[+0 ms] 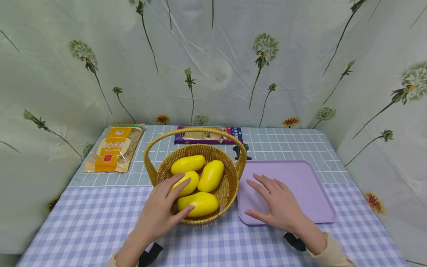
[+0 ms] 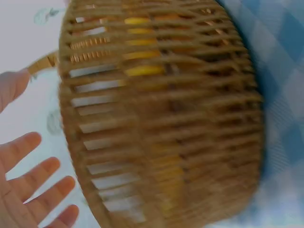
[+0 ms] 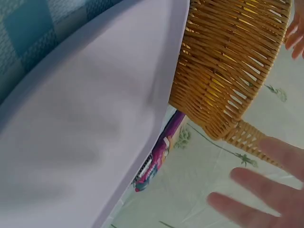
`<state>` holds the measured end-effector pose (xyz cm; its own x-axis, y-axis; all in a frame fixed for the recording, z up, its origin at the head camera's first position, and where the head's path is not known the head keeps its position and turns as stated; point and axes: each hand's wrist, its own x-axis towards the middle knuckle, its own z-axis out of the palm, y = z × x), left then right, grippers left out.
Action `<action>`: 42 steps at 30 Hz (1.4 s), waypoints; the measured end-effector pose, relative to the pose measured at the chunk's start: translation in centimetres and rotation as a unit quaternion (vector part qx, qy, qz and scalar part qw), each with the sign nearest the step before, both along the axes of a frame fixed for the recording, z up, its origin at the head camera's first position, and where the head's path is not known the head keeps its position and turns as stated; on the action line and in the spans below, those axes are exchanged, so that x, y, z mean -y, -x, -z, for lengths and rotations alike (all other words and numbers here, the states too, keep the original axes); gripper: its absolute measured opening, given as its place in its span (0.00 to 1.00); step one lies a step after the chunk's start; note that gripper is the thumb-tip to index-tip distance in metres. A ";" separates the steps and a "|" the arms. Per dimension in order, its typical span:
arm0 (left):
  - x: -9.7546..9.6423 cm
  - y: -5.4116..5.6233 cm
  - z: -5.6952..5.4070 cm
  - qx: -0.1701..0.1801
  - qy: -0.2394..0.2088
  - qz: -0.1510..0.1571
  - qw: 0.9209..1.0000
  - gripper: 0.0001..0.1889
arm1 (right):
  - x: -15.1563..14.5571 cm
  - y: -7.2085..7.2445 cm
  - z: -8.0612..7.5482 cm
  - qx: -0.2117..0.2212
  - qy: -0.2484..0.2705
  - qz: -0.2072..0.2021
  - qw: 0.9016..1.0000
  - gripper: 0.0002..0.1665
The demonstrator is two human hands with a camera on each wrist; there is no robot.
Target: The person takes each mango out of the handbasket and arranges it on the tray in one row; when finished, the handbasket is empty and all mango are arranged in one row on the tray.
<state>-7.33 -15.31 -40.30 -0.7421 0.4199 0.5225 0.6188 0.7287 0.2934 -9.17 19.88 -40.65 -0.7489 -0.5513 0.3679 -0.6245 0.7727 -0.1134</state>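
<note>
Head view: left hand [image 1: 163,207] reaches over the near rim of the round woven wicker basket [image 1: 230,185], fingers relaxed and spread on two of the four smooth yellow oblong fruits [image 1: 198,204]; nothing gripped yet. Right hand [image 1: 277,202] lies flat, fingers straight, on the lilac plastic tray [image 1: 313,185] just right of the basket. The nearest fruit's long axis runs left-right. Judgement: wrap across its short axis, lift straight up clear of the handle.

Left wrist view: basket wall blurred; fingers [image 2: 33,190] splayed, holding nothing.

Right wrist view: tray edge touches the basket.
</note>
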 end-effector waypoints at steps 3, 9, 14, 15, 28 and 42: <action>1.0 -0.3 0.5 0.002 -0.044 -0.017 0.999 0.29 | 0.4 0.3 0.1 -0.051 0.061 -0.030 0.996 0.39; 2.8 -0.6 1.6 0.002 -0.092 -0.032 0.995 0.22 | 2.0 0.9 0.0 -0.117 0.177 -0.093 0.973 0.28; 3.6 -0.4 2.5 0.000 -0.103 -0.027 0.994 0.19 | 3.4 1.3 -0.2 -0.108 0.222 -0.132 0.960 0.22; 3.8 -0.3 2.7 0.002 -0.105 -0.027 0.994 0.18 | 3.7 1.4 -0.3 -0.106 0.230 -0.140 0.957 0.21; 5.4 0.5 4.2 -0.022 -0.157 0.030 0.987 0.06 | 6.7 2.2 -0.5 -0.053 0.261 -0.189 0.945 0.16; 5.3 1.0 4.9 -0.052 -0.244 0.063 0.966 0.14 | 9.1 3.1 -1.4 0.118 0.196 -0.162 0.960 0.17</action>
<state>-8.32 -20.65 -45.18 -0.6341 0.1875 0.7502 0.7379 0.4369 0.5144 -12.27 10.80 -39.27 -0.6494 -0.6238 0.4350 -0.7460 0.4114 -0.5237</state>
